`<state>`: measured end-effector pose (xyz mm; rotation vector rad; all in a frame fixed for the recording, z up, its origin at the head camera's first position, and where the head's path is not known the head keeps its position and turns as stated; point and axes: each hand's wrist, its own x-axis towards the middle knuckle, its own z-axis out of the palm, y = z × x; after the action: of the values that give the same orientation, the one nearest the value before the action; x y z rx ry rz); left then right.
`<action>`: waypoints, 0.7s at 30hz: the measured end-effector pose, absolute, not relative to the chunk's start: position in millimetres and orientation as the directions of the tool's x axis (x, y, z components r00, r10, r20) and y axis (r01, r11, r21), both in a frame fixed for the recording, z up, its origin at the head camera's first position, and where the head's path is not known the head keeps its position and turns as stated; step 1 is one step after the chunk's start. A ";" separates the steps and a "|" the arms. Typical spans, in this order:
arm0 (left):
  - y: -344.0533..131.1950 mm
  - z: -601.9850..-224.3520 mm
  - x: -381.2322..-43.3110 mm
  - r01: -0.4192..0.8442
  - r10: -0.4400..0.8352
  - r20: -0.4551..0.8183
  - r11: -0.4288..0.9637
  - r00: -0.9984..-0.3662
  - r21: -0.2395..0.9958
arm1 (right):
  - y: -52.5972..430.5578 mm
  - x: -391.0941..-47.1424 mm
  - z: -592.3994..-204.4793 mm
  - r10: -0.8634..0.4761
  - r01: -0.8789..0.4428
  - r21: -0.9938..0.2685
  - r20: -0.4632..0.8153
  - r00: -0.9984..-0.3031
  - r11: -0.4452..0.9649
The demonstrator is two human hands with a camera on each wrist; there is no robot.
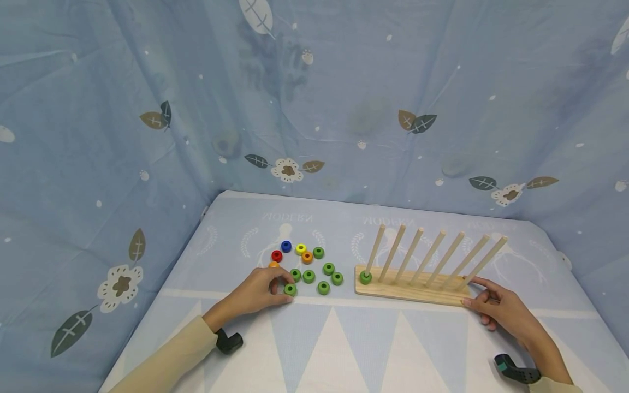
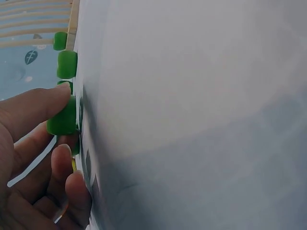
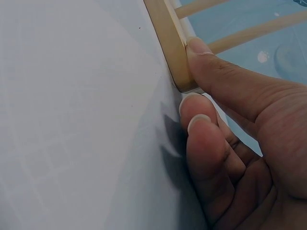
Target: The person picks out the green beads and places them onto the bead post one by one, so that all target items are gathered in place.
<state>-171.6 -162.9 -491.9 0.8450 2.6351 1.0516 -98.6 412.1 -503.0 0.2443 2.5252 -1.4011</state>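
Note:
My left hand (image 1: 256, 292) pinches a green bead (image 1: 290, 290) between thumb and fingers, low at the tabletop. In the left wrist view that bead (image 2: 62, 120) lies under the thumb tip, and the other fingers curl beside it. My right hand (image 1: 508, 312) holds the right end of a wooden peg rack (image 1: 413, 292), thumb at its front edge and a finger behind. In the right wrist view the thumb presses the corner of the base (image 3: 175, 52). One green bead (image 1: 366, 277) sits at the bottom of the rack's leftmost peg.
Several loose green beads (image 1: 323, 287) lie between my left hand and the rack. Behind them are a blue bead (image 1: 286, 246), a red bead (image 1: 277, 256), a yellow bead (image 1: 301, 249) and an orange bead (image 1: 307, 257). Another orange bead (image 1: 273, 265) is partly hidden by my left hand.

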 end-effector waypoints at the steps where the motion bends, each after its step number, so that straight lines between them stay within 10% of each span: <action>1: -163.0 -491.5 -171.4 0.441 0.568 0.042 0.588 -0.822 0.678 | 412.2 -98.7 -503.2 0.029 0.262 -0.812 -0.291 -0.956 0.522; 21: -161.9 -484.3 -170.4 0.441 0.565 0.068 0.558 -0.823 0.703 | 415.9 -99.0 -504.5 -0.006 0.232 -0.831 -0.272 -0.962 0.506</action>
<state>-170.4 -161.9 -484.3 0.8540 2.6235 1.1144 -99.0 415.9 -504.5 0.1915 2.5097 -1.4389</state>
